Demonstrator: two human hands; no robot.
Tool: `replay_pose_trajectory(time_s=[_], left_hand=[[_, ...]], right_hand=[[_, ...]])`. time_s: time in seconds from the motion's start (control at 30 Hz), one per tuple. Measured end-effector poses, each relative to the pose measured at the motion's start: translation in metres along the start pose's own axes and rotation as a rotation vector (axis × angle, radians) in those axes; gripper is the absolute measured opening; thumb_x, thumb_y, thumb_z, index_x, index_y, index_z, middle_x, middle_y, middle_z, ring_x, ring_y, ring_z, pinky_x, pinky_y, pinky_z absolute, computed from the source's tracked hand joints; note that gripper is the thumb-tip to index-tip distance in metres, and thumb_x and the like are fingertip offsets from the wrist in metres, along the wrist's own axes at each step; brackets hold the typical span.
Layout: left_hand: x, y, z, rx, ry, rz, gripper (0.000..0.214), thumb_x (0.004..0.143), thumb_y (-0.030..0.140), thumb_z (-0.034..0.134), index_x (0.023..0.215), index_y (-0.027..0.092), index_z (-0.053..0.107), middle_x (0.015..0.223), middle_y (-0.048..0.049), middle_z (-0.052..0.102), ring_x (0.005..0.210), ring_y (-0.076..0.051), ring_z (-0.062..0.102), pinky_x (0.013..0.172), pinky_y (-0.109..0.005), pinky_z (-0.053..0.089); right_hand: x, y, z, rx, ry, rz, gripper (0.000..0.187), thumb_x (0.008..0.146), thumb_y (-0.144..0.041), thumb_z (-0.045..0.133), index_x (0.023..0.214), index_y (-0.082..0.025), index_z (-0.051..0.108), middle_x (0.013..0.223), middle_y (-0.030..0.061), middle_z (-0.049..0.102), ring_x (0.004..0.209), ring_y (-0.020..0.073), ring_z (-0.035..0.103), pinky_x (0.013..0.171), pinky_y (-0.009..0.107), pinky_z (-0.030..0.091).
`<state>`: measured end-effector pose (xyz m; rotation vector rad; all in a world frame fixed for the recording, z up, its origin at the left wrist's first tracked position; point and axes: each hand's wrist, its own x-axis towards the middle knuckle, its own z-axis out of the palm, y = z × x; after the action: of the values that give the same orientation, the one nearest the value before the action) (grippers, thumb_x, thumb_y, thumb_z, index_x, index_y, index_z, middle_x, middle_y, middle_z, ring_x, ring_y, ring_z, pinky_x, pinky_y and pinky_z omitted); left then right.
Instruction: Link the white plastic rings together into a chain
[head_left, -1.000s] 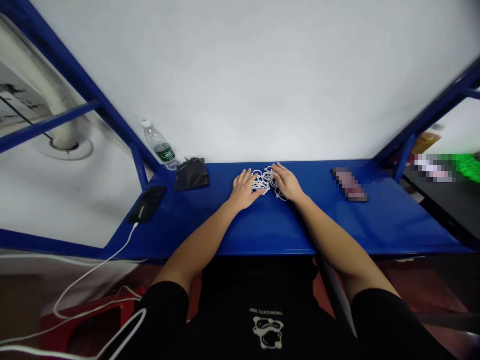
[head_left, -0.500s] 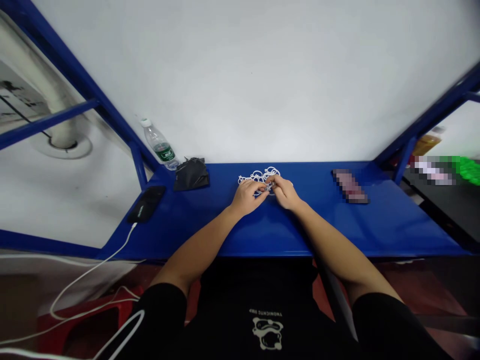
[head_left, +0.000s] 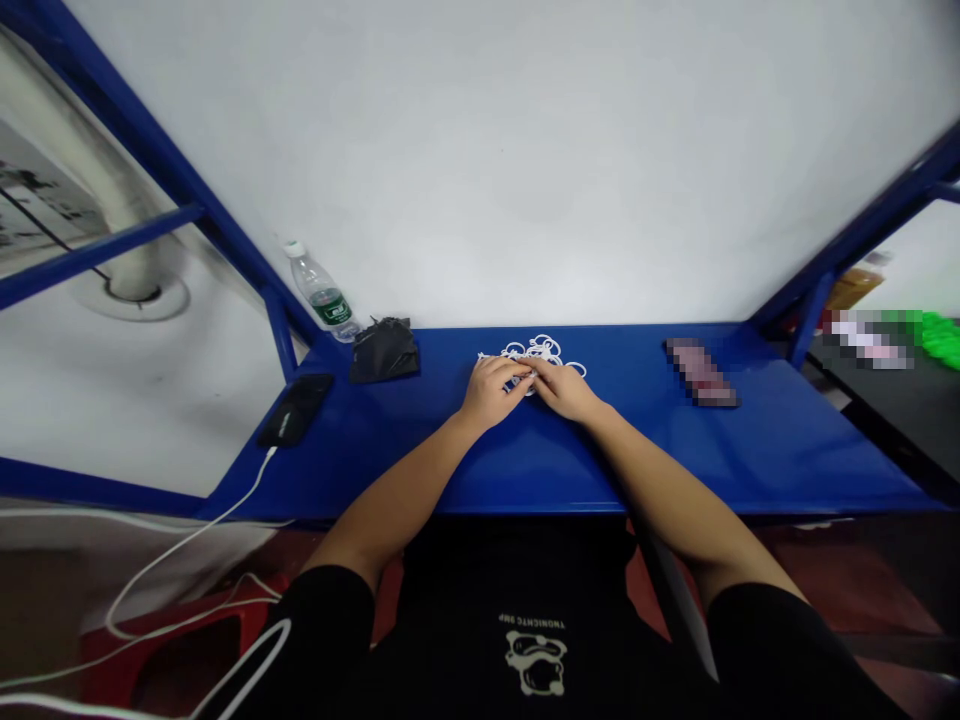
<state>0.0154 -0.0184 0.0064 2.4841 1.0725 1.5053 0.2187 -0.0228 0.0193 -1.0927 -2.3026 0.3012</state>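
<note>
Writing: green bottle label and shirt print, neither surely legible to me.
Count: one plastic bottle, one phone, one cabled black device.
White loops: on the blue table, under and beyond my fingertips.
Left hand, right hand: fingers bent, tips meeting; pinching, I can't tell.

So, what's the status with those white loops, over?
Left hand, right hand: close together at white cord loops, exact grip hidden. Loops: bunched on blue table, partly covered. Plastic bottle: off left, clear of hands.
</note>
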Motion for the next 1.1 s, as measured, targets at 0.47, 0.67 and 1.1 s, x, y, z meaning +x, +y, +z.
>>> replay_pose_trajectory(time_s=[0.47,0.67,1.1], left_hand=[[0.0019,-0.0038,-0.0014,0.002,-0.057,-0.059,0.011,0.097,0.023,0.068,0.093,0.024,0.078,0.096,-0.0029,0.081,0.094,-0.021,0.074,0.091,-0.04,0.052],[0.0016,-0.003,-0.0031,-0.019,-0.068,-0.075,0.01,0.096,0.03,0.072,0.09,0.025,0.078,0.095,-0.0029,0.081,0.092,-0.021,0.074,0.091,-0.04,0.053],[0.0021,-0.0018,-0.0035,0.026,-0.07,-0.118,0.013,0.098,0.033,0.071,0.092,0.023,0.077,0.092,-0.0034,0.078,0.091,-0.021,0.07,0.091,-0.04,0.05]], right_hand=[[0.0012,-0.0004,-0.0061,0.147,0.074,0.014,0.042,0.102,-0.023,0.044,0.133,-0.022,0.072,0.11,0.0066,0.082,0.096,0.022,0.077,0.088,0.034,0.058],[0.0016,-0.0002,-0.0048,0.164,0.091,0.01,0.031,0.102,-0.029,0.052,0.12,-0.022,0.076,0.106,0.0062,0.082,0.088,0.02,0.076,0.081,0.03,0.056],[-0.0003,-0.0011,-0.0072,0.178,0.146,0.039,0.024,0.104,-0.036,0.056,0.108,-0.022,0.073,0.096,0.0057,0.08,0.08,0.019,0.072,0.072,0.028,0.053]])
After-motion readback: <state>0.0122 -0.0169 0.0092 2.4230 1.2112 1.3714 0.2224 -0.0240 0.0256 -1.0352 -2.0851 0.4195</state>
